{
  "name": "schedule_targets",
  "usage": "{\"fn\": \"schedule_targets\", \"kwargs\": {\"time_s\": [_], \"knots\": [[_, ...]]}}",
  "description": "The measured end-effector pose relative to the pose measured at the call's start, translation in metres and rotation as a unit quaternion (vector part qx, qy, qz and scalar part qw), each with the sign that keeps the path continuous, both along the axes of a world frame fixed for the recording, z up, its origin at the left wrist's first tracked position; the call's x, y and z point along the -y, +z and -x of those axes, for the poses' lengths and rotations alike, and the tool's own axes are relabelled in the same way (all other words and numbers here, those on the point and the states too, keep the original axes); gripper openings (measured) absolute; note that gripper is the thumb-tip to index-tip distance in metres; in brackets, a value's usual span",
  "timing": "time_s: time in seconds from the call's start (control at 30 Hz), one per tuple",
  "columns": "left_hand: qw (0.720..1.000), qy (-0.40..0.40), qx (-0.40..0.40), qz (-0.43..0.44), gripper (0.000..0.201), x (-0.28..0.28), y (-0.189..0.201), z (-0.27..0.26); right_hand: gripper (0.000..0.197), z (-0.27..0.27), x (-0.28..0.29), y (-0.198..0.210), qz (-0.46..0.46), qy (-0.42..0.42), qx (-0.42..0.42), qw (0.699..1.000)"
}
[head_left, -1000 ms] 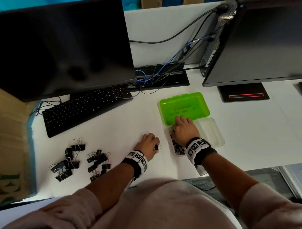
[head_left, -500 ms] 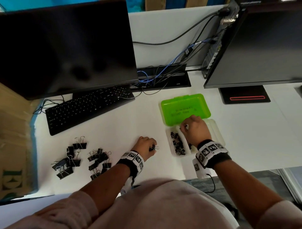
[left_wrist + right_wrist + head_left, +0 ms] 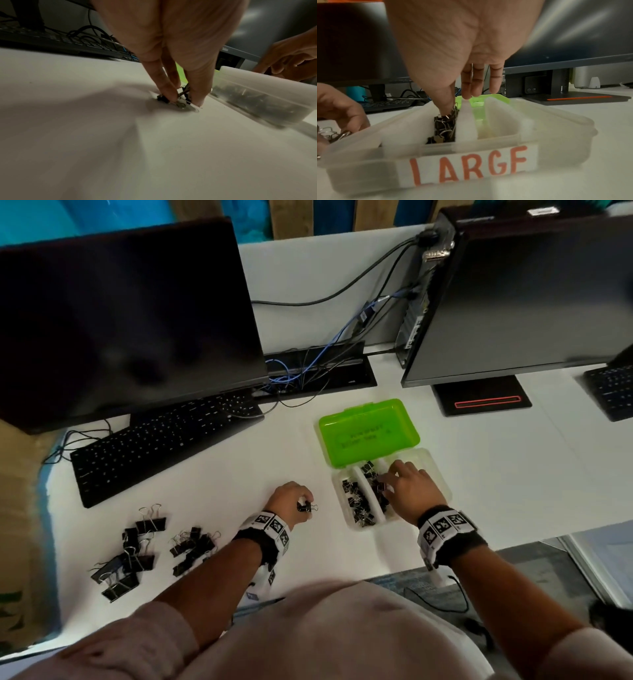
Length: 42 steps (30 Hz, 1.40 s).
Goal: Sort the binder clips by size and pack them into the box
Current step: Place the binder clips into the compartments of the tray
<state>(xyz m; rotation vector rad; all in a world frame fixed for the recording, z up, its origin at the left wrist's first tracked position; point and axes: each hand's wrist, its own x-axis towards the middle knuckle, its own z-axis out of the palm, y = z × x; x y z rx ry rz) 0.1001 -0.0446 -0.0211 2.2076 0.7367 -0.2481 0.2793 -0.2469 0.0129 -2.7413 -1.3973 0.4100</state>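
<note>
The left hand (image 3: 290,501) rests on the white desk (image 3: 219,481) with its fingers (image 3: 164,83) curled down around a few small black clips (image 3: 307,506), pinching them against the desk surface just left of the box (image 3: 435,470). The right hand (image 3: 409,491) reaches into the clear box, thumb and forefinger dipped into the middle compartment and touching the pile of clips (image 3: 444,128) there, while its other fingers (image 3: 477,83) hang straight and loosely spread above the divider (image 3: 464,121); whether the thumb and forefinger actually pinch a clip cannot be told. Left of those fingertips, the neighbouring compartment also holds small clips (image 3: 356,505); right of them, the compartment behind the "LARGE" label (image 3: 469,166) shows only its pale walls. The green lid (image 3: 368,433) lies open beyond the fingers. Well to the left of the left hand lie two loose heaps on the desk: bigger clips (image 3: 128,556) farthest away, medium ones (image 3: 193,546) nearer.
</note>
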Motion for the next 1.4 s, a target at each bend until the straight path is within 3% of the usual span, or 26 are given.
{"fn": "schedule_targets", "kwargs": {"time_s": [0.13, 0.27, 0.4, 0.57, 0.73, 0.87, 1.03, 1.13, 1.23, 1.4], "knots": [[1.0, 0.004, 0.004, 0.013, 0.026, -0.001, 0.0, 0.0, 0.019, 0.001, 0.01, 0.001, 0.01, 0.023, 0.023, 0.999], [0.999, 0.035, 0.027, 0.012, 0.024, -0.004, 0.004, -0.006, 0.028, 0.001, 0.014, 0.009, 0.001, 0.037, 0.039, 0.999], [0.998, 0.015, 0.056, -0.025, 0.025, -0.006, 0.026, -0.029, 0.034, 0.0, 0.009, 0.009, 0.025, 0.026, -0.003, 0.999], [0.992, -0.02, 0.119, -0.044, 0.027, 0.01, 0.059, -0.071, 0.028, 0.003, 0.014, 0.011, 0.046, 0.03, -0.046, 0.997], [0.988, -0.075, 0.137, 0.007, 0.027, 0.055, 0.069, -0.115, 0.037, -0.01, 0.02, 0.016, -0.09, -0.09, -0.104, 0.986], [0.985, -0.145, 0.098, 0.01, 0.029, 0.078, 0.056, -0.133, 0.05, -0.019, 0.025, 0.022, -0.08, -0.114, -0.136, 0.981], [0.976, -0.217, 0.032, -0.004, 0.03, 0.083, 0.044, -0.137, 0.048, -0.023, 0.034, 0.015, -0.064, -0.09, -0.17, 0.979], [0.974, -0.226, 0.015, 0.001, 0.04, 0.084, 0.041, -0.133, 0.041, -0.022, 0.037, 0.011, -0.058, -0.071, -0.186, 0.978], [0.974, -0.225, 0.03, 0.006, 0.047, 0.083, 0.038, -0.128, 0.036, -0.02, 0.04, 0.007, -0.051, -0.036, -0.148, 0.987], [0.972, -0.229, 0.046, -0.003, 0.037, 0.078, 0.04, -0.12, 0.034, -0.018, 0.041, 0.002, -0.009, 0.064, -0.083, 0.994]]}}
